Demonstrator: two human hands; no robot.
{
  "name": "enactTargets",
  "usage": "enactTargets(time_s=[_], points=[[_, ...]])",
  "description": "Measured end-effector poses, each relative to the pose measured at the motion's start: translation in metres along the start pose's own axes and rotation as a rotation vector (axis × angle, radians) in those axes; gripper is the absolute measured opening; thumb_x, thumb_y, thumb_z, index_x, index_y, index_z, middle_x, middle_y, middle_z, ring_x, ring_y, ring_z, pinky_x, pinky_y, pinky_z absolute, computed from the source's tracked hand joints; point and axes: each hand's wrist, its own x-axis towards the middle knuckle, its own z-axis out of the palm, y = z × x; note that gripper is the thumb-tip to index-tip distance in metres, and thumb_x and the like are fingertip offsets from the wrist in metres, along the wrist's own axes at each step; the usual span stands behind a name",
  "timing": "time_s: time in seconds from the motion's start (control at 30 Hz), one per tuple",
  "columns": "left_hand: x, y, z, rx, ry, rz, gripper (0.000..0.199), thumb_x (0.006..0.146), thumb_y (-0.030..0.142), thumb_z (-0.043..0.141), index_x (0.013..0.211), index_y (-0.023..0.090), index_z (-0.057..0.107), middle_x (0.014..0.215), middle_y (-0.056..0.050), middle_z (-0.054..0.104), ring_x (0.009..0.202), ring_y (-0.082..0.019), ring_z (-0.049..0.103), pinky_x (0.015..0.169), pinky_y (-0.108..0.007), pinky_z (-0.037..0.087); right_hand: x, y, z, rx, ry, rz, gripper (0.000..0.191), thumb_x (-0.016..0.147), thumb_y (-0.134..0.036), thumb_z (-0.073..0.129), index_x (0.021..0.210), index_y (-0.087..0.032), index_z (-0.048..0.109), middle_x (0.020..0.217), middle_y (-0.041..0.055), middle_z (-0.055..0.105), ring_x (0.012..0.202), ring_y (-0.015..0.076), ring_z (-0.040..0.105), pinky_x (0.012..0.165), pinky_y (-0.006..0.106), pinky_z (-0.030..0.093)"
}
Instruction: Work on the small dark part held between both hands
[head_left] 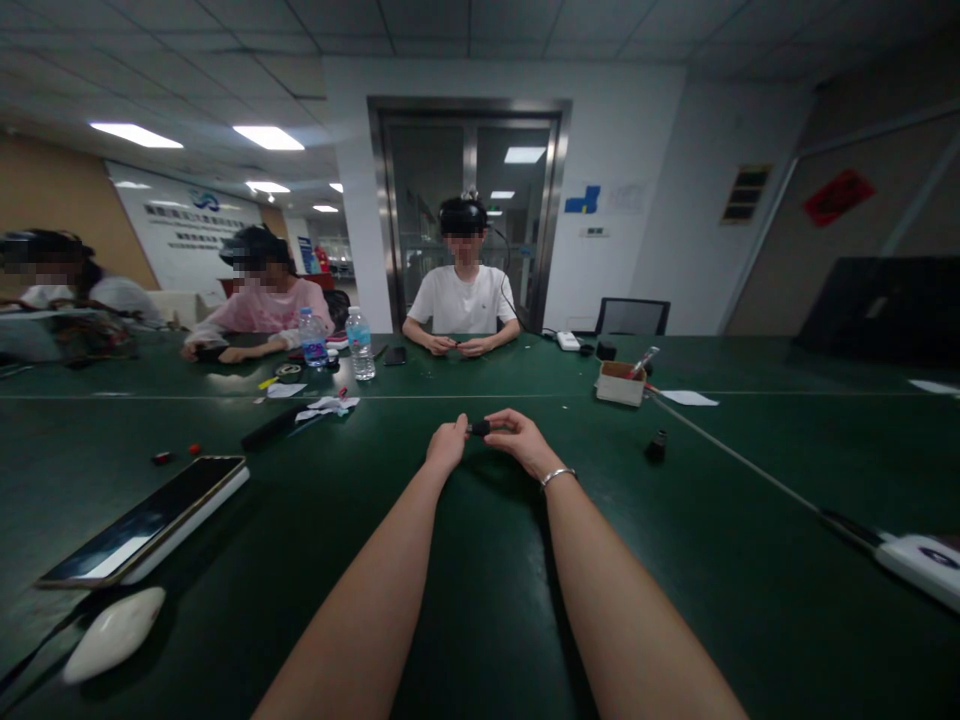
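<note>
Above the dark green table, my left hand point(447, 446) and my right hand point(522, 440) meet in front of me. Between them is a small black object point(478, 428), short and roughly cylindrical; its kind is too small to make out. My left thumb and fingers close on its left end. The fingertips of my right hand pinch the right end, and a silver bracelet point(559, 478) circles that wrist. Farther right, a small dark, knob-like piece point(657, 446) stands on the table.
On the left lie a phone point(150, 520) on a white block and a white, pointed oval object point(116, 632). Bottles point(361, 345) and paper scraps point(327, 407) are farther back. A small box point(620, 384) stands back right, near a cable point(739, 455). Several people with headsets sit opposite.
</note>
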Motion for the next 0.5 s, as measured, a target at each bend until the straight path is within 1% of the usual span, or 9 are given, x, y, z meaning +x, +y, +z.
enactTargets(time_s=[0.1,0.2,0.27,0.33,0.4,0.43,0.5], points=[[-0.003,0.002,-0.001,0.055,-0.013,0.021,0.060,0.087,0.052,0.021,0.069,0.015,0.065,0.074,-0.011,0.067,0.067,-0.022,0.060,0.059,-0.030,0.037,-0.002,0.001,0.000,0.064,-0.034,0.048,0.040,0.050,-0.014,0.080,0.085,-0.018,0.060,0.085,0.0005,0.065,0.071,0.0130,0.065,0.069,0.028,0.053],[-0.012,0.007,-0.002,0.164,-0.025,0.075,0.064,0.087,0.055,0.018,0.075,0.015,0.068,0.084,-0.015,0.068,0.078,-0.026,0.062,0.065,-0.032,0.040,-0.003,0.001,0.002,0.122,-0.101,0.124,0.038,0.054,-0.017,0.079,0.085,-0.019,0.057,0.077,-0.0008,0.065,0.065,0.0139,0.066,0.065,0.028,0.055],[-0.020,0.013,-0.005,0.258,-0.044,0.147,0.065,0.086,0.059,0.020,0.079,0.017,0.069,0.092,-0.016,0.069,0.086,-0.027,0.063,0.071,-0.034,0.041,-0.002,0.001,0.005,0.072,-0.153,0.163,0.034,0.059,-0.021,0.077,0.086,-0.018,0.057,0.070,0.0001,0.065,0.059,0.0133,0.065,0.058,0.025,0.055],[-0.026,0.020,-0.012,0.347,-0.085,0.218,0.065,0.084,0.062,0.023,0.078,0.019,0.071,0.094,-0.016,0.069,0.092,-0.027,0.062,0.075,-0.033,0.042,-0.001,0.001,0.007,-0.014,-0.179,0.183,0.028,0.063,-0.025,0.076,0.084,-0.015,0.059,0.064,0.0016,0.065,0.053,0.0115,0.063,0.051,0.022,0.053],[-0.029,0.029,-0.027,0.394,-0.100,0.245,0.065,0.083,0.064,0.024,0.074,0.021,0.072,0.091,-0.013,0.070,0.096,-0.025,0.062,0.079,-0.030,0.041,0.000,0.002,0.008,-0.065,-0.163,0.184,0.025,0.065,-0.026,0.074,0.081,-0.014,0.060,0.060,0.0022,0.064,0.049,0.0099,0.060,0.046,0.019,0.050],[-0.029,0.033,-0.039,0.409,-0.096,0.246,0.065,0.083,0.065,0.024,0.073,0.021,0.072,0.091,-0.012,0.070,0.098,-0.025,0.061,0.081,-0.030,0.041,0.000,0.002,0.007,-0.071,-0.143,0.182,0.024,0.066,-0.027,0.074,0.079,-0.013,0.060,0.059,0.0021,0.064,0.048,0.0095,0.059,0.045,0.018,0.048],[-0.027,0.037,-0.073,0.448,-0.072,0.243,0.063,0.080,0.067,0.028,0.075,0.021,0.072,0.093,-0.012,0.070,0.102,-0.026,0.060,0.086,-0.030,0.040,-0.001,0.002,0.006,-0.063,-0.103,0.176,0.022,0.067,-0.028,0.072,0.077,-0.013,0.060,0.057,0.0019,0.063,0.046,0.0087,0.058,0.041,0.017,0.045]])
